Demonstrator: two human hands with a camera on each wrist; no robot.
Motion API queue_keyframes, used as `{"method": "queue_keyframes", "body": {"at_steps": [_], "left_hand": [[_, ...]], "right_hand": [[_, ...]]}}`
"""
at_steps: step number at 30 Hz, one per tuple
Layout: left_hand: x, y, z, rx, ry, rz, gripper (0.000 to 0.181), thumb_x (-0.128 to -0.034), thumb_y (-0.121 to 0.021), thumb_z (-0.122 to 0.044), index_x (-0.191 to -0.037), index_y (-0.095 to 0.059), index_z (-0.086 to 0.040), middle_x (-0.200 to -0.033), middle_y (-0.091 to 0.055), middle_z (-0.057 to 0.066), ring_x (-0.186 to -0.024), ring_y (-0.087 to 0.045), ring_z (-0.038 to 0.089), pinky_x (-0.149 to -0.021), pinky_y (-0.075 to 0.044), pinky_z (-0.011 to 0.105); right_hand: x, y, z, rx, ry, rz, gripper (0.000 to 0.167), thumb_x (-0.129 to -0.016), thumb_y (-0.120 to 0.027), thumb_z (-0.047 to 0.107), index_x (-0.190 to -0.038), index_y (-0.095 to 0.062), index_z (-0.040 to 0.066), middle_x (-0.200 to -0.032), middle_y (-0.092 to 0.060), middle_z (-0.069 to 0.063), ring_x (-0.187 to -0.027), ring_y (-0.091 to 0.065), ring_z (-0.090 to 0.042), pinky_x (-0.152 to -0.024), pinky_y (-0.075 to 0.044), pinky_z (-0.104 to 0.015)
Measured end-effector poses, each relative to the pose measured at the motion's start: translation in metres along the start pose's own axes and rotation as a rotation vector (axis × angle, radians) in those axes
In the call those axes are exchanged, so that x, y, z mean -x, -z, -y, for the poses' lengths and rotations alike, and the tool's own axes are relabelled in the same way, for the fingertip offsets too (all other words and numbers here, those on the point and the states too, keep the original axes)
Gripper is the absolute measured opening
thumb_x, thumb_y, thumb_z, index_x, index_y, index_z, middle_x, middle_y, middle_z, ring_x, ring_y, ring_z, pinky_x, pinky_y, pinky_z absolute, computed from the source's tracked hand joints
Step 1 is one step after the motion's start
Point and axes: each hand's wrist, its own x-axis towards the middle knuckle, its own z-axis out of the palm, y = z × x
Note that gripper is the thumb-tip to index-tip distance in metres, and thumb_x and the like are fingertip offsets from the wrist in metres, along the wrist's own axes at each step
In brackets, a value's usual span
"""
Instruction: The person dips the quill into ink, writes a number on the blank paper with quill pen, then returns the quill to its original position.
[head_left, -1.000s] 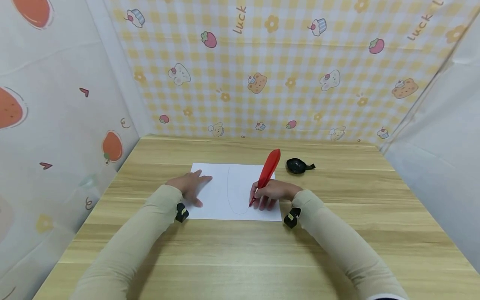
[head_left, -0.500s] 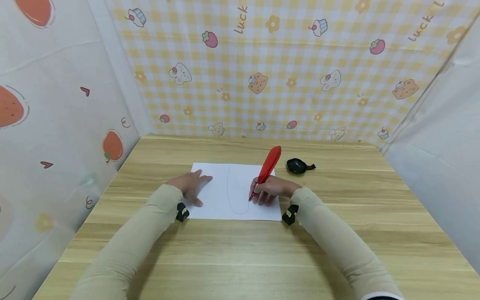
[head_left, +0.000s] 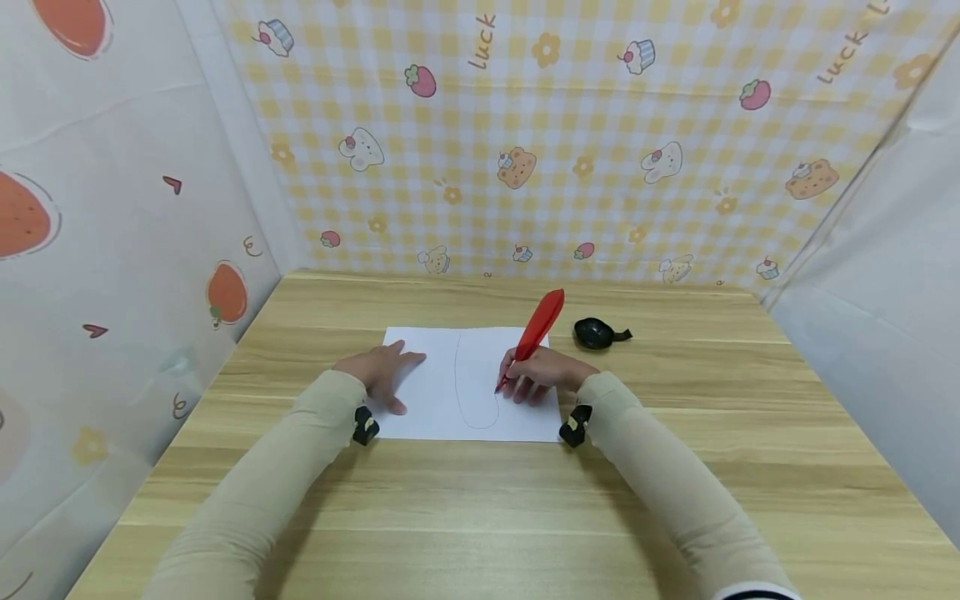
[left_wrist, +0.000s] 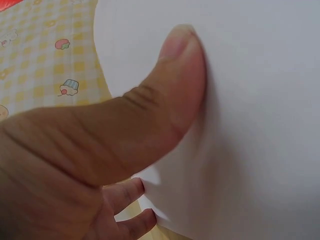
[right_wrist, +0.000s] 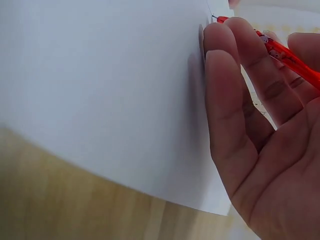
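A white sheet of paper (head_left: pixel 431 408) lies on the table and bears a thin U-shaped line. Spread over its left side, the left hand (head_left: pixel 381 373) rests with fingers straight; its thumb (left_wrist: pixel 175 85) lies on the paper in the left wrist view. The right hand (head_left: pixel 542 373) pinches a red pen (head_left: pixel 540 323) with a feather-shaped top. The pen's tip touches the sheet at the upper end of the line's right side. In the right wrist view the red pen (right_wrist: pixel 295 62) sits between thumb and fingers, and the other fingers of the right hand (right_wrist: pixel 265 135) lie against the paper.
A small black pan-shaped object (head_left: pixel 594 333) with a short handle stands on the wooden table (head_left: pixel 465 517), right of the paper. Behind the table hangs a yellow checked cloth (head_left: pixel 480 208), with pale cloth walls at both sides.
The right hand and the pen have moved up the paper and slightly left, and the right side of the drawn line has grown longer. The left hand has stayed in place.
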Motion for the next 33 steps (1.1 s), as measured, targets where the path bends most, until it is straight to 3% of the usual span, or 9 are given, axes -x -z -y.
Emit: {"method": "queue_keyframes", "body": {"at_steps": [7,12,33], "left_hand": [[0.003,-0.006,0.000,0.030,0.016,0.006,0.095,-0.0777,-0.081,-0.037,-0.154,-0.028,-0.017,-0.157,-0.012,0.026,-0.140,-0.019,0.047,-0.106,-0.026,0.064],[0.001,-0.002,0.001,0.006,0.006,-0.021,0.096,-0.0772,-0.081,-0.037,-0.154,-0.028,-0.016,-0.156,-0.014,0.028,-0.139,-0.020,0.049,-0.107,-0.025,0.063],[0.002,-0.002,-0.001,0.020,0.019,-0.024,0.097,-0.0774,-0.081,-0.037,-0.155,-0.026,-0.017,-0.157,-0.011,0.026,-0.141,-0.018,0.047,-0.108,-0.025,0.062]], "right_hand": [[-0.004,-0.004,0.000,-0.006,-0.002,-0.011,0.016,-0.094,-0.052,0.016,-0.101,-0.063,0.008,-0.088,-0.071,-0.009,-0.073,-0.068,-0.024,-0.061,-0.055,-0.036],[-0.007,-0.002,0.005,0.000,-0.004,-0.049,0.016,-0.094,-0.053,0.017,-0.102,-0.063,0.007,-0.089,-0.071,-0.010,-0.074,-0.067,-0.024,-0.062,-0.055,-0.036],[-0.022,-0.004,0.012,-0.025,-0.020,-0.108,0.014,-0.095,-0.053,0.016,-0.103,-0.061,0.008,-0.091,-0.070,-0.010,-0.074,-0.067,-0.024,-0.062,-0.055,-0.035]]}}
